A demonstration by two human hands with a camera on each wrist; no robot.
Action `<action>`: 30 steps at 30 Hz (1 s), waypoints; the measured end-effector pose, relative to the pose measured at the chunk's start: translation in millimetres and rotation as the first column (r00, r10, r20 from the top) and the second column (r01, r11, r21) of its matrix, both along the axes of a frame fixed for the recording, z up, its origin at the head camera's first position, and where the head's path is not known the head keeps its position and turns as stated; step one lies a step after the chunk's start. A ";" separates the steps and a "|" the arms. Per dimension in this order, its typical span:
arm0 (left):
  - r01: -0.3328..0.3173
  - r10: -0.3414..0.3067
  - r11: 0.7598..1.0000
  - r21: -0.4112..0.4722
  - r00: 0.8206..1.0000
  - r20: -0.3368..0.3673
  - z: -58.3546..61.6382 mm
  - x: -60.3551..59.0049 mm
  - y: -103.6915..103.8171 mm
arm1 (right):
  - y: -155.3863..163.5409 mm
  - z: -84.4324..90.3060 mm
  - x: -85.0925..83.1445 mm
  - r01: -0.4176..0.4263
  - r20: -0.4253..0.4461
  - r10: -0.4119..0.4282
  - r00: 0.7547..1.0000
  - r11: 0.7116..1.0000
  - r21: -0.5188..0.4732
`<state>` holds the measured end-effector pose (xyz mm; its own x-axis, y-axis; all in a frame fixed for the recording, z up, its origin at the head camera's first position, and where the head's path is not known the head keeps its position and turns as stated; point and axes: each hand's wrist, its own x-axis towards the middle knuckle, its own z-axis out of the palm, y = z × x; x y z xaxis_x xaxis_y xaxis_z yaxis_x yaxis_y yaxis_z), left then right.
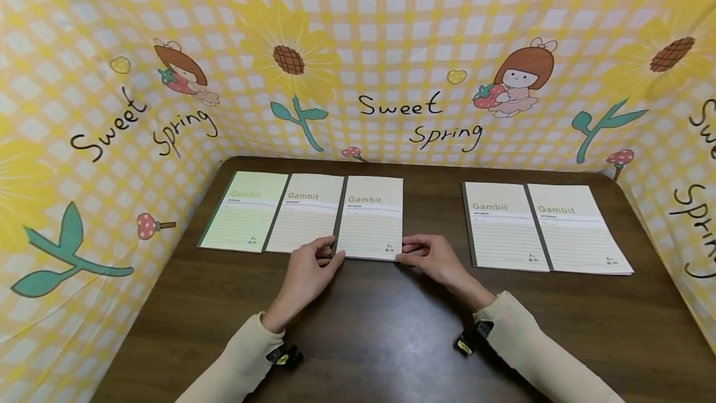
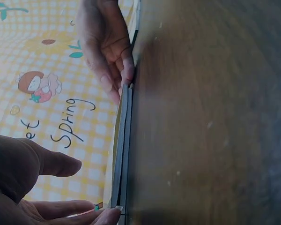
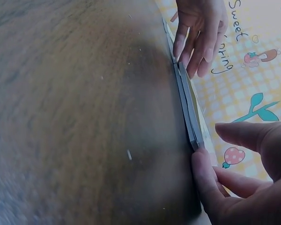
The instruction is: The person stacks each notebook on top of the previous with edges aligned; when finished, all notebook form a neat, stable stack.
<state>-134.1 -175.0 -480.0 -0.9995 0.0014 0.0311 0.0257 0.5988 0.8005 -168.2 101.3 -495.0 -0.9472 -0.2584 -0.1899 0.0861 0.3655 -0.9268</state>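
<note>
A pale "Gambit" notebook (image 1: 371, 219) lies flat, third from the left in a row. My left hand (image 1: 306, 275) touches its lower left corner, and my right hand (image 1: 433, 257) is at its lower right edge. Seen edge-on in the left wrist view, the notebook (image 2: 122, 145) shows layered grey strips between both hands. The left thumb (image 2: 61, 164) stands apart from it while the fingertips meet the corner. In the right wrist view the right thumb (image 3: 239, 133) is likewise raised, and a fingertip (image 3: 201, 164) presses the near end of the notebook's edge.
A green-tinted notebook (image 1: 244, 213) and a pale one (image 1: 306, 210) lie at left, side by side. Two more pale notebooks (image 1: 506, 226) lie at right, past a gap of brown table (image 1: 380, 328). Yellow checked cloth (image 1: 347, 30) surrounds the table's back and sides.
</note>
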 end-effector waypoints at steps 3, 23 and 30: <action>0.001 -0.002 1.000 -0.015 1.000 -0.011 -0.7 3.3 1.1 | 0.2 0.0 -0.2 -0.011 0.007 0.011 1.000 1.000 -0.001; 0.021 -0.024 0.998 -0.051 0.999 -0.043 -0.6 9.5 0.7 | -2.6 3.1 -0.6 -0.023 0.028 0.023 0.999 1.000 0.001; 0.014 -0.017 0.999 -0.047 0.999 -0.048 -2.8 10.0 -0.3 | -3.1 -0.5 -1.7 -0.025 0.019 0.025 1.000 1.000 0.011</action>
<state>-124.1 -175.3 -482.7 -0.9967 0.0194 0.0786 0.0730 0.6348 0.7692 -169.9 98.2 -495.5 -0.9368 -0.2793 -0.2107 0.0943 0.3783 -0.9209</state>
